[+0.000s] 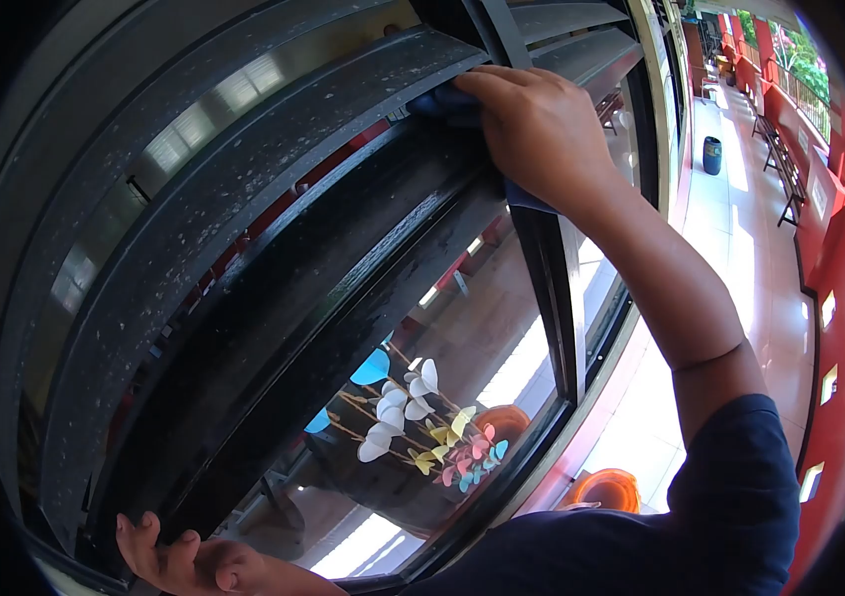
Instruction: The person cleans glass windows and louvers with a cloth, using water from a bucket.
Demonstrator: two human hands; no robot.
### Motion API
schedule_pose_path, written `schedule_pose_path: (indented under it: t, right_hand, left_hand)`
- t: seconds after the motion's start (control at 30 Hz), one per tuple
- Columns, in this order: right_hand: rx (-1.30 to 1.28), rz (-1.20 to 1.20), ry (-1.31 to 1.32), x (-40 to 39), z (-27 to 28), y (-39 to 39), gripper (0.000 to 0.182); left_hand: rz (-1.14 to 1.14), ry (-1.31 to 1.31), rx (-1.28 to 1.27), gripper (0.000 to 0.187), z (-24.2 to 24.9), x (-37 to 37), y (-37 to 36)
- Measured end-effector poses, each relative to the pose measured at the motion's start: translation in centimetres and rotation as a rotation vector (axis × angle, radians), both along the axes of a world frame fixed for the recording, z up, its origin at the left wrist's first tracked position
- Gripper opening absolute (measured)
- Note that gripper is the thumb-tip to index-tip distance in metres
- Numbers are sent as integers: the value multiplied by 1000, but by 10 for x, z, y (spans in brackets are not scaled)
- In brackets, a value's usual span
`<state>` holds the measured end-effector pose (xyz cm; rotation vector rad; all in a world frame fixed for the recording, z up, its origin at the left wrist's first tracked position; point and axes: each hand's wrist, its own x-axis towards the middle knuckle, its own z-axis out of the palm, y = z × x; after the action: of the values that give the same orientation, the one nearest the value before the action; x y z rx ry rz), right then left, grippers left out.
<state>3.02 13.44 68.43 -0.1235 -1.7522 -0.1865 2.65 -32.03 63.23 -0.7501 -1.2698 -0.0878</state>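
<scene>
Dark louvre slats (pixel 244 149) of a window curve across the view, speckled with pale dust or spots on an upper one. My right hand (pixel 547 134) reaches up to the far end of a slat, its fingers closed over a dark blue cloth (pixel 442 104). The cloth presses into the gap between two slats, beside the black upright of the frame, and part of it shows below the hand. Glossy wet-looking streaks lie on the lower slat (pixel 383 248). At the bottom left, my left hand (pixel 184 561) has its fingers apart and bent upward, close to the slats' near end.
Below the slats, a glass pane (pixel 482 308) shows paper butterflies (pixel 422 417) in blue, white, yellow and pink. An orange pot (pixel 606 490) stands on the tiled floor. Along the red-walled corridor are a bench (pixel 780 169) and a dark bin (pixel 711 155).
</scene>
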Motion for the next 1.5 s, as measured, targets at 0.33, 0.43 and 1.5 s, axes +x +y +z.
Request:
schedule_pose_path:
  t: [0.33, 0.43, 1.5]
  right_hand:
    - [-193, -9, -532, 65, 20, 18, 34]
    - [-713, 542, -3, 97, -16, 82, 41]
    - [-1772, 1389, 593, 109, -136, 60, 20]
  left_hand:
    - [-21, -7, -22, 48, 0, 0, -8]
    - [-14, -25, -27, 48, 1, 0, -3]
    - [5, 143, -42, 54, 17, 12, 32]
